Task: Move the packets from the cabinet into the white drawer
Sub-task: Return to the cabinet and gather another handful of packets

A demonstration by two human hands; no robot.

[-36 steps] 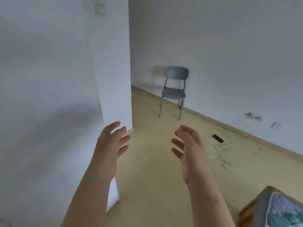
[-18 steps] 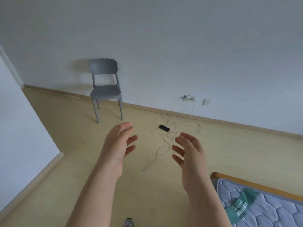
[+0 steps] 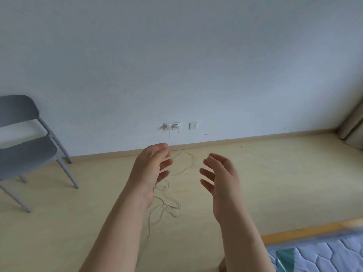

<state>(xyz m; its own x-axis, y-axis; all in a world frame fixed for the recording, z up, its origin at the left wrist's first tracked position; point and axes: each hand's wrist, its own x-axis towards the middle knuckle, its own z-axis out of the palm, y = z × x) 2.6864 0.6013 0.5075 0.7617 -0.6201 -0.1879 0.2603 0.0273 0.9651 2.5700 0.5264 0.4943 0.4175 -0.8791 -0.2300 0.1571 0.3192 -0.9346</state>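
Both grips empty and spread, left hand (image 3: 151,173) and right hand (image 3: 222,181): step clear of floor cables (image 3: 167,203) while seeking the unseen cabinet.

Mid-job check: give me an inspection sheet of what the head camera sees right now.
Surface: pale wood floor, bare apart from cables.
Job's things: nothing seen; no packets, cabinet or drawer.
Clutter: nothing seen.
Hands: left hand and right hand open, empty, raised apart.
Cables: thin white cables run from wall sockets and loop on the floor.
Surroundings: grey chair left, mattress lower right, white wall.
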